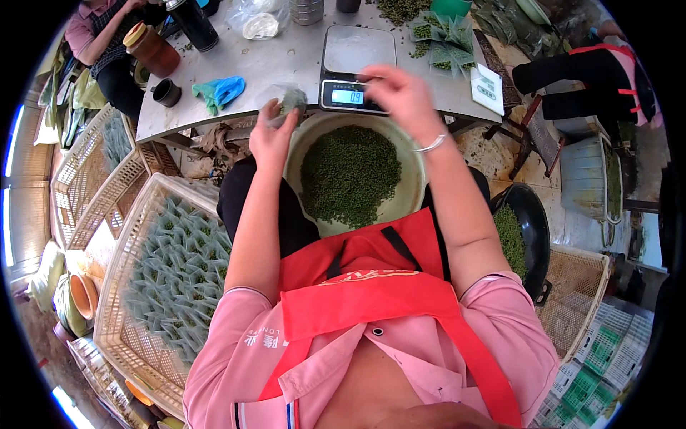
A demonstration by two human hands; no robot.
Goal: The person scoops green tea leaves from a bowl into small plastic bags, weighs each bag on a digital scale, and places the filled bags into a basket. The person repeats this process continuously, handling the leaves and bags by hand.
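Note:
My left hand [274, 129] is closed around a small clear plastic bag [291, 99] with some green content at the table's front edge. Blurred by motion, my right hand [401, 96] passes over the right end of a digital scale [359, 50]; its fingers are too smeared to read. The scale has a pale, bare pan and a lit blue display. Below both hands, a wide pale basin [294, 161] rests between my knees, holding a heap of small dark green pellets [350, 175].
On the left, a cream plastic crate [118, 286] holds many filled clear bags [175, 279]. A black wok [536, 247] with green pellets stands right. The metal table [264, 61] carries a blue-green cloth [220, 93], dark cup [166, 93] and open bags [443, 39]. Other people sit at both sides.

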